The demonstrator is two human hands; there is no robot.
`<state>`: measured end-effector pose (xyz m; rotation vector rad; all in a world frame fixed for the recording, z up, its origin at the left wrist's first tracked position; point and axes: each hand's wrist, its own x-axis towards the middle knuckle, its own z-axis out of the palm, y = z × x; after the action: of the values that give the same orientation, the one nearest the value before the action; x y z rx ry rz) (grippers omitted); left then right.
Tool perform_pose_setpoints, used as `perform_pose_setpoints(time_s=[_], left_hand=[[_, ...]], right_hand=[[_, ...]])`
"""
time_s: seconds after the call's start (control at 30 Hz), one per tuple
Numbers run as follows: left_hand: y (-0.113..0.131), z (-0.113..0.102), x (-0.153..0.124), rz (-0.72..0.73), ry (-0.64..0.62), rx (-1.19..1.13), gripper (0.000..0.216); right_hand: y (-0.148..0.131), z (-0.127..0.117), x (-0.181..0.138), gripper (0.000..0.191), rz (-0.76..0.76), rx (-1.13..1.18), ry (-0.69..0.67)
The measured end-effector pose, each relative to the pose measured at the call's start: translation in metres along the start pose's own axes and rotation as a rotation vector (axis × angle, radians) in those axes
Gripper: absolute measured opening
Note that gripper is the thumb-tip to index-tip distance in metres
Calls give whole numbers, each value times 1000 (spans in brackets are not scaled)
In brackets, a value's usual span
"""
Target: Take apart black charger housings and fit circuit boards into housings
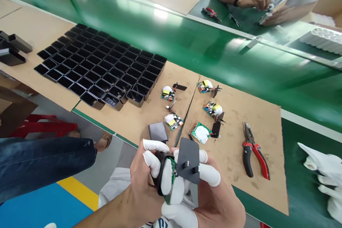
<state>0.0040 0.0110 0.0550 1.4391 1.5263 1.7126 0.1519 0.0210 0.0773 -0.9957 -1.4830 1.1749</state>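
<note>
My left hand (146,172), its fingertips in white finger cots, is wrapped round a black plastic case (159,171). A green circuit board (174,166) with a white pad of filler (167,178) sits partly inside the case's mouth. My right hand (205,185), also in finger cots, grips the board and a black plug cover (189,158) with two metal pins. The cover stands apart from the case mouth. Just beyond my hands lies another black case (158,131). Near it on the cardboard are several circuit boards with plug covers, among them one with a round white pad (201,133).
Rows of open black cases (107,64) stand at left on the cardboard (229,142). Red-handled pliers (253,153) lie at right, beside white gloves (326,178). Across the green conveyor (187,42), a co-worker's hands (264,5) handle a white part. Another person's leg (48,164) is at left.
</note>
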Motion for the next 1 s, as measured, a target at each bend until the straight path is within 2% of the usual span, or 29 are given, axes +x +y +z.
perform_pose_setpoints(time_s=[0.07, 0.13, 0.23, 0.33, 0.43, 0.5, 0.57, 0.67, 0.73, 0.87, 0.93, 1.0], left_hand=[[-2, -2, 1, 7, -61, -58, 25], [-4, -6, 4, 30, -137, -134, 42], [-11, -12, 8, 19, -254, -187, 47], [-16, -14, 10, 25, -270, -186, 43], [-19, -11, 11, 8, -247, -205, 42], [-19, -7, 13, 0, -236, -209, 44], [-19, -4, 15, 53, -214, -199, 43], [-19, 0, 19, 134, -207, -219, 41], [-18, 2, 21, 138, -212, -262, 40], [-10, 3, 22, 193, -236, -281, 38], [-6, 2, 20, 254, -227, -246, 37], [-1, -1, 17, 276, -203, -225, 35]], right_hand=[[-1, 0, 3, 77, -46, 9, -37], [-1, -2, 7, 81, -26, 25, -58], [-1, -10, 9, 96, 91, 35, -102], [-2, -17, 8, 105, 181, 1, -162], [-3, -17, 9, 92, 157, 70, -164], [-3, -13, 10, 77, 126, 111, -114], [-2, -8, 11, 69, 118, 81, -48], [1, -7, 10, 71, 115, 12, 29], [4, -10, 10, 74, 96, 2, 75], [2, -17, 20, 70, 91, 66, 81], [-5, -17, 27, 63, 116, 38, 112], [-13, -15, 31, 49, 126, 16, 147]])
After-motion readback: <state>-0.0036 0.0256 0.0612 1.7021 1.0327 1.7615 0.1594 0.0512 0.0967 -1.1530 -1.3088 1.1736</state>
